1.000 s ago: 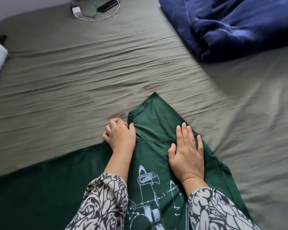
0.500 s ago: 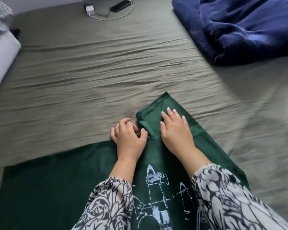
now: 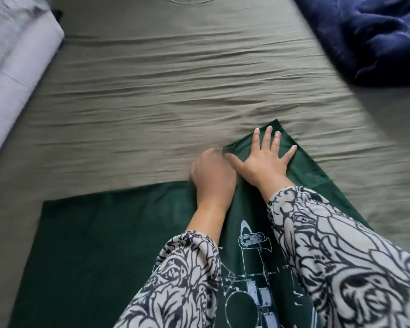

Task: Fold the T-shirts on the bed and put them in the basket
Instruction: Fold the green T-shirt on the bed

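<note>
A dark green cotton T-shirt (image 3: 100,237) with a white print of musical instruments is being spread flat on the bed, near its close edge, over a wrinkled grey-green bedsheet (image 3: 175,91). Its folded sleeve end is being pressed down by the right hand (image 3: 263,159), whose fingers are being held straight and splayed. Just beside it, the left hand (image 3: 212,176) is being rested on the shirt's edge with its fingers curled under; whether fabric is being pinched cannot be told. A crumpled navy blue blanket (image 3: 376,36) is being kept at the far right, a pale pillow (image 3: 17,65) at the far left.
</note>
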